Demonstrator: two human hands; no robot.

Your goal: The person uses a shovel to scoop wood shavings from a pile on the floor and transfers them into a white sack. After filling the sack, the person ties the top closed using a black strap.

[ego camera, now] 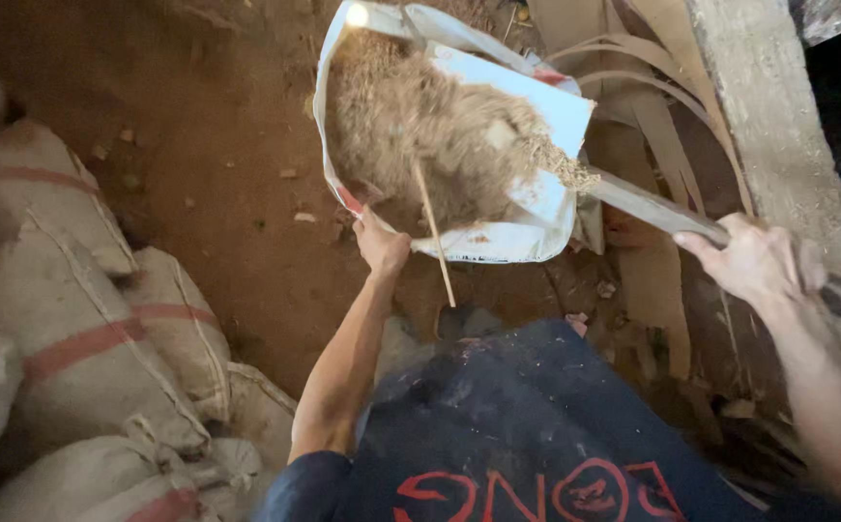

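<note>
My left hand [382,246] grips the rim of a white sack [546,116] full of sawdust [420,126] on the dirt floor [217,145]; my right hand [754,261] closes around a shovel [652,208] (blade over the sack), filled bags [82,319] stacked nearby.

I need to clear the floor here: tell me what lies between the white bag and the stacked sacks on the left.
In the head view, bare reddish dirt floor with a few small scraps separates the bag from the sacks.

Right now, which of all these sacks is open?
The white sack held by the left hand, full of brown fibre; the striped sacks stacked left are tied shut.
</note>
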